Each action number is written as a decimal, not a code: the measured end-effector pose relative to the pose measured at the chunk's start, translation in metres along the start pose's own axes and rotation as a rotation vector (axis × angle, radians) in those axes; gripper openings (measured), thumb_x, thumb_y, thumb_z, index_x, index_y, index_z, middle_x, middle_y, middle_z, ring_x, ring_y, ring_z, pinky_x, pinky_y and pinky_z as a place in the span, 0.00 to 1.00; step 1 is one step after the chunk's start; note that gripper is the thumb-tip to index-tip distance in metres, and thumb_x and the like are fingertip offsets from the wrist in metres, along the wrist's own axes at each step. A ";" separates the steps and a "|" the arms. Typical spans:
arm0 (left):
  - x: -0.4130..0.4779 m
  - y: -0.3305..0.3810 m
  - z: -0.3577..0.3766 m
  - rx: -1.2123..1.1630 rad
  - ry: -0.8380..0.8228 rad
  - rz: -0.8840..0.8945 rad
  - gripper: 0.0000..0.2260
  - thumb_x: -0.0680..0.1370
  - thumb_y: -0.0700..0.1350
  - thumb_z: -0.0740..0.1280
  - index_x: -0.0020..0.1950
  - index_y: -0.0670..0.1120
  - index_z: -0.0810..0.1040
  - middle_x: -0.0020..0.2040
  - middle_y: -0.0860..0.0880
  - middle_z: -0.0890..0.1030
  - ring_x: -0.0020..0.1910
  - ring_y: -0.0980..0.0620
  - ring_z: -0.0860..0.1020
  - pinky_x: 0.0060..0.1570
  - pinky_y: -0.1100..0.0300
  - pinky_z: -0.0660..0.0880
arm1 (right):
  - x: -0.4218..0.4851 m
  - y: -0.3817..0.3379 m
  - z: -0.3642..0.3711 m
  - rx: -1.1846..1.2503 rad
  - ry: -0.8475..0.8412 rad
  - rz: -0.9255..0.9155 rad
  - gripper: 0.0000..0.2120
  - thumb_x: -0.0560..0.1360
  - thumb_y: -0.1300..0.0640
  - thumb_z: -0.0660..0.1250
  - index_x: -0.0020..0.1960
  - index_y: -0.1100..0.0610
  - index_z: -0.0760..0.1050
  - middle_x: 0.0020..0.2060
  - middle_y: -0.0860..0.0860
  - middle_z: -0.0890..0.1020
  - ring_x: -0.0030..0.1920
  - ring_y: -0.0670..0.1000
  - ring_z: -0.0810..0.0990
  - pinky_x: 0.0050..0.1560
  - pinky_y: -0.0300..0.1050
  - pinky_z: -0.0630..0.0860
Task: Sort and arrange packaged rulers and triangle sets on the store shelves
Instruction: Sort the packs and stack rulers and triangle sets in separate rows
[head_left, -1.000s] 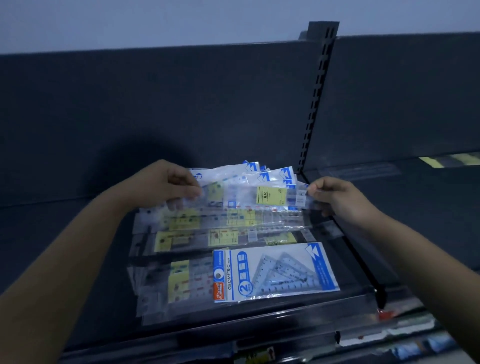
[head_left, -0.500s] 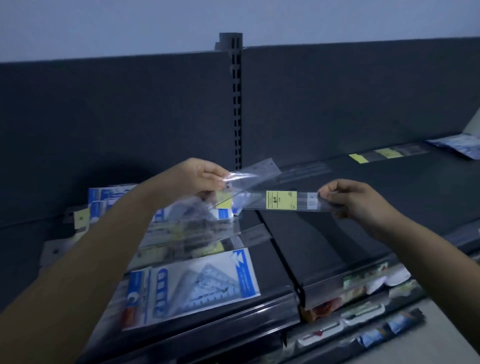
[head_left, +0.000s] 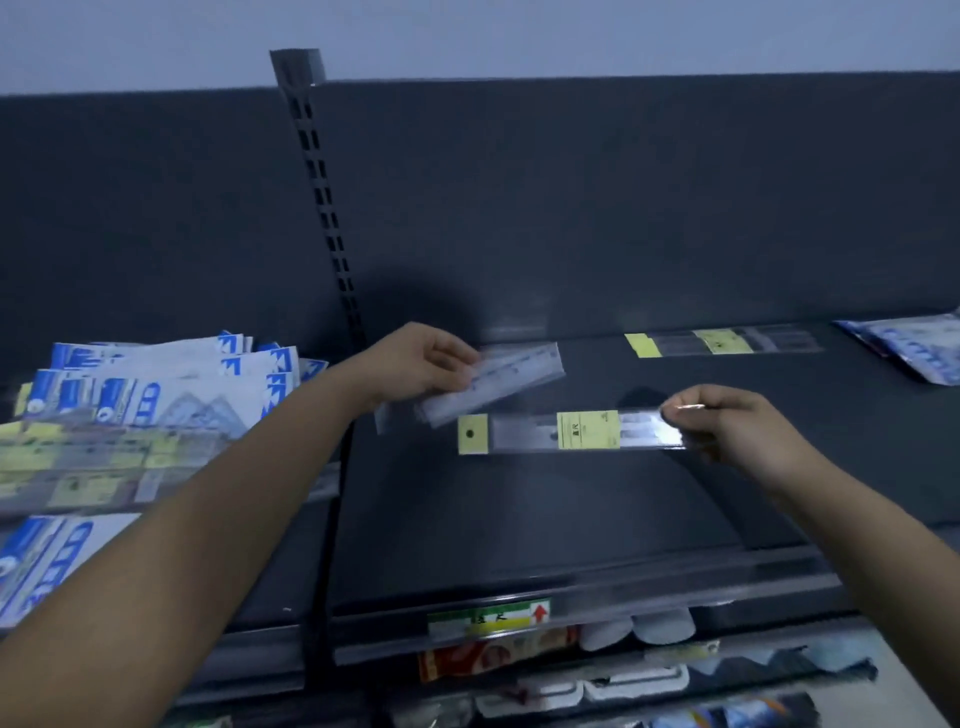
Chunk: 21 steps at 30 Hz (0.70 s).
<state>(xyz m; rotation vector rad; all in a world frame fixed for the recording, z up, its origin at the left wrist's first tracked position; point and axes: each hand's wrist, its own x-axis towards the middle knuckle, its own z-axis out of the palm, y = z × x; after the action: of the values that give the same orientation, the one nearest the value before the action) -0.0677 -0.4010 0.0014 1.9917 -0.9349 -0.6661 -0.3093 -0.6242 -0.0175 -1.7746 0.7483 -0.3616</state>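
Observation:
My right hand pinches the right end of a clear packaged ruler with yellow labels, held level over the dark right shelf. My left hand grips a second clear ruler pack, tilted up to the right, just above the first. On the left shelf lies a pile of blue-and-white triangle set packs with yellow-labelled rulers under them.
Another yellow-labelled ruler lies at the back of the right shelf, with a blue pack at the far right. A slotted upright post divides the shelves. A price label strip runs along the shelf front; lower shelves hold other goods.
Both hands moved right, away from the pile, over the right shelf. The two ruler packs are now apart, one in each hand. The view has swung right.

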 end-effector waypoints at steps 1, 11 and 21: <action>0.006 0.001 0.002 0.040 0.016 -0.003 0.11 0.74 0.38 0.72 0.56 0.45 0.81 0.47 0.49 0.84 0.47 0.56 0.81 0.49 0.66 0.77 | 0.005 0.001 0.001 0.000 -0.023 0.007 0.04 0.74 0.64 0.67 0.40 0.60 0.78 0.28 0.52 0.74 0.31 0.50 0.69 0.35 0.44 0.65; 0.066 -0.024 -0.004 0.347 0.028 0.133 0.09 0.76 0.38 0.68 0.56 0.45 0.80 0.49 0.50 0.82 0.48 0.56 0.80 0.46 0.68 0.76 | 0.048 0.005 0.033 -0.110 -0.142 -0.041 0.05 0.74 0.62 0.68 0.39 0.59 0.78 0.30 0.52 0.75 0.30 0.48 0.71 0.32 0.35 0.69; 0.079 -0.041 0.002 0.539 -0.002 0.214 0.15 0.78 0.49 0.67 0.64 0.50 0.74 0.56 0.53 0.78 0.49 0.58 0.76 0.53 0.59 0.74 | 0.092 0.001 0.061 -0.420 -0.158 -0.201 0.03 0.70 0.58 0.72 0.42 0.51 0.79 0.44 0.46 0.76 0.41 0.43 0.76 0.40 0.27 0.68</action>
<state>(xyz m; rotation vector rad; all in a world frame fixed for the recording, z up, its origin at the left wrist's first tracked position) -0.0080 -0.4489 -0.0437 2.2994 -1.4179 -0.3123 -0.2047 -0.6386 -0.0506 -2.2545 0.5610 -0.2009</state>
